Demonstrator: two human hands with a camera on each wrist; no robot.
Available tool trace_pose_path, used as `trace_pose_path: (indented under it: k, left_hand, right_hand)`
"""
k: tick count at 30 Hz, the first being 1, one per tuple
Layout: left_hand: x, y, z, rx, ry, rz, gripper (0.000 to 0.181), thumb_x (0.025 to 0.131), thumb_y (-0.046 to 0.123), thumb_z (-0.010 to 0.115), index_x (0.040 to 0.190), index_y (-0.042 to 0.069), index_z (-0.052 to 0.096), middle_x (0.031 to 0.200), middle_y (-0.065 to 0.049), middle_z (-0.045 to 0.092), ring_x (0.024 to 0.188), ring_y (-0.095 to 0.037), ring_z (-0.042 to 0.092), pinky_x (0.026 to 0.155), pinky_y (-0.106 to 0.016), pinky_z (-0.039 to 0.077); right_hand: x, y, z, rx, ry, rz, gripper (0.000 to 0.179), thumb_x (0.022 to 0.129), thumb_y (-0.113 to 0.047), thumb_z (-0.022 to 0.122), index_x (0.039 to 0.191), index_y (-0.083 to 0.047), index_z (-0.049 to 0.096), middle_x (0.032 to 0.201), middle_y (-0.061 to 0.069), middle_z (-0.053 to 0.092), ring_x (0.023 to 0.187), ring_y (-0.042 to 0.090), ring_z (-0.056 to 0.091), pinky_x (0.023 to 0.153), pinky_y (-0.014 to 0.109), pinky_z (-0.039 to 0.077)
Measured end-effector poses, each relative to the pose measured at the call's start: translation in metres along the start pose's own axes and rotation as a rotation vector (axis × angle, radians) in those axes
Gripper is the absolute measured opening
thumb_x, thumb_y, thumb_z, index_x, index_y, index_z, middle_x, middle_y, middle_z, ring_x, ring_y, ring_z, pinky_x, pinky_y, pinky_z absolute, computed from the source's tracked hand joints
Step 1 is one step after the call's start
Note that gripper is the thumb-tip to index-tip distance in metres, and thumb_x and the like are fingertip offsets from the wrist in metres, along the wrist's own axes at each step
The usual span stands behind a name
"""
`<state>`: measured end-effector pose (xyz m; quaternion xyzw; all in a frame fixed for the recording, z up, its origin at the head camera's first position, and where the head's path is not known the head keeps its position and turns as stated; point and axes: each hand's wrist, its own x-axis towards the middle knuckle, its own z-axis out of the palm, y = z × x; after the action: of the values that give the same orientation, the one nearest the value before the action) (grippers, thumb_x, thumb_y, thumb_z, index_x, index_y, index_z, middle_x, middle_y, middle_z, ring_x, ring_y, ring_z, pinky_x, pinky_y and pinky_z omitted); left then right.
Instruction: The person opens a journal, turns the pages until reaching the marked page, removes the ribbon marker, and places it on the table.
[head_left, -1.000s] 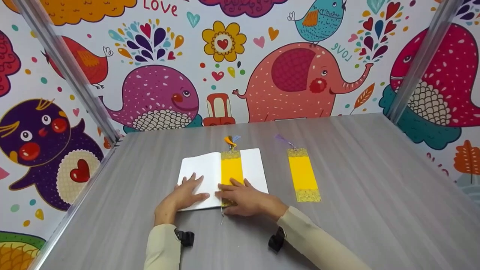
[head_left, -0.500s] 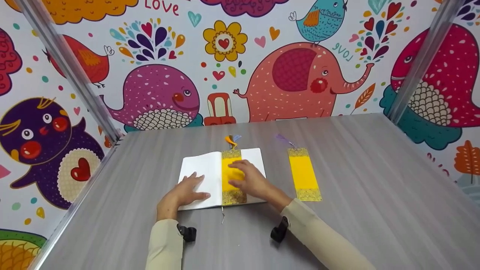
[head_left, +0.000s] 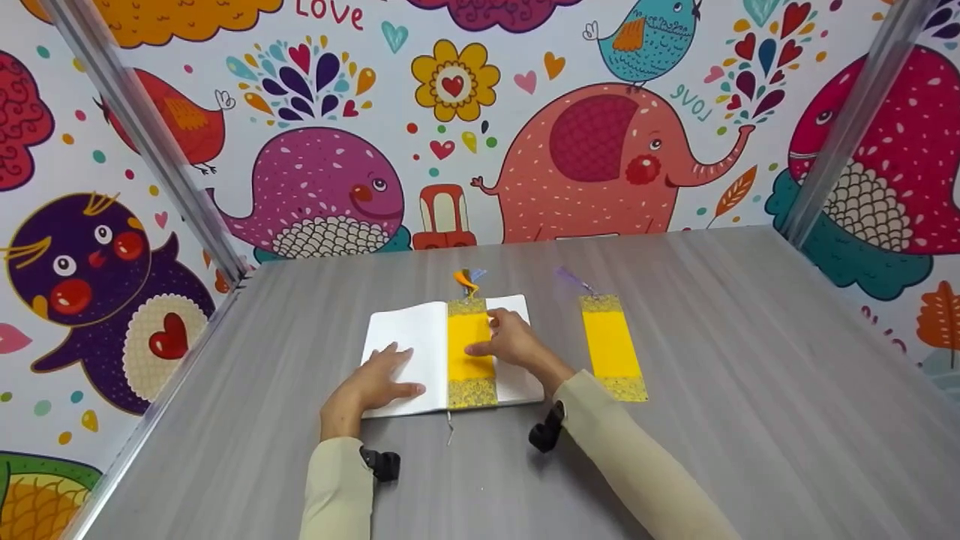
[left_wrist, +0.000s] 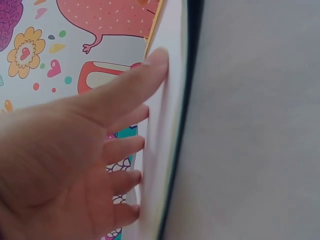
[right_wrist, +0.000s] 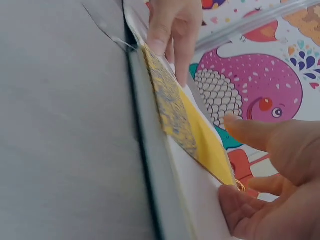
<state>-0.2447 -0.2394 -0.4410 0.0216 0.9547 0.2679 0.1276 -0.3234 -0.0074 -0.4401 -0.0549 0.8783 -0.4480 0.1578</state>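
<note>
An open notebook (head_left: 409, 330) with blank white pages lies on the table. Along its right page, beside the fold, lies a yellow bookmark (head_left: 471, 345) with glittery patterned ends and an orange tassel (head_left: 466, 282) past the top edge. My left hand (head_left: 375, 382) rests on the left page, fingers spread. At the bookmark's right edge is my right hand (head_left: 516, 339); in the right wrist view its fingertips (right_wrist: 230, 202) touch the page by that edge, while the thumb (right_wrist: 250, 132) stands raised over the bookmark. The right hand holds nothing.
A second yellow bookmark (head_left: 611, 345) with a purple tassel (head_left: 574, 279) lies to the right of the notebook. From the notebook's lower edge hangs a thin ribbon (head_left: 450, 429). Behind the grey table (head_left: 712, 337) stands a wall (head_left: 330, 75) printed with cartoon animals.
My right hand has lifted from the bookmark's lower part and moved up and right to its right edge, uncovering the lower patterned end. The left hand has stayed on the left page.
</note>
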Motion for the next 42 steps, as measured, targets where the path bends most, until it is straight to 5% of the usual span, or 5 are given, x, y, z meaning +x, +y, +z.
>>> trace_pose_path:
  k: [5,18,26,35,42]
  left_hand:
    - [0.000,0.000,0.000,-0.023,0.006,-0.019,0.073,0.092,0.029,0.073,0.153,0.006,0.041,0.165,-0.024,0.022,0.153,-0.048,0.013,0.125,-0.061,0.013]
    - [0.001,0.000,0.002,-0.062,0.028,-0.067,0.074,0.090,0.028,0.076,0.153,0.009,0.042,0.165,-0.021,0.023,0.154,-0.046,0.011,0.124,-0.062,0.011]
    - [0.003,0.001,0.004,-0.051,0.043,-0.062,0.074,0.089,0.027,0.076,0.152,0.009,0.043,0.165,-0.021,0.024,0.154,-0.046,0.013,0.124,-0.062,0.012]
    - [0.001,-0.001,0.004,-0.057,0.041,-0.055,0.073,0.089,0.026,0.076,0.152,0.008,0.043,0.165,-0.021,0.025,0.154,-0.045,0.014,0.125,-0.060,0.014]
    - [0.003,0.000,0.004,-0.053,0.041,-0.058,0.074,0.088,0.027,0.077,0.152,0.008,0.043,0.165,-0.022,0.024,0.154,-0.046,0.012,0.125,-0.061,0.012]
  right_hand:
    - [0.005,-0.008,0.000,-0.058,-0.005,0.078,0.094,0.077,-0.033,0.087,0.152,-0.007,0.037,0.145,0.015,0.050,0.124,0.030,0.053,0.116,0.045,0.041]
    - [0.001,-0.017,0.011,-0.234,0.030,0.049,0.083,0.076,-0.031,0.089,0.140,0.000,0.046,0.130,0.018,0.057,0.111,0.028,0.054,0.111,0.043,0.045]
    - [-0.002,-0.020,0.010,-0.202,0.054,0.073,0.079,0.074,-0.024,0.090,0.134,0.004,0.048,0.120,0.017,0.063,0.098,0.024,0.054,0.102,0.039,0.050]
    - [-0.002,-0.011,0.004,-0.158,0.019,0.075,0.045,0.076,-0.027,0.089,0.101,-0.002,0.061,0.086,0.004,0.055,0.072,0.016,0.052,0.058,0.022,0.043]
    - [-0.006,-0.006,-0.003,-0.047,0.000,0.052,0.051,0.082,-0.013,0.083,0.126,0.002,0.063,0.108,0.015,0.071,0.078,0.013,0.058,0.075,0.026,0.056]
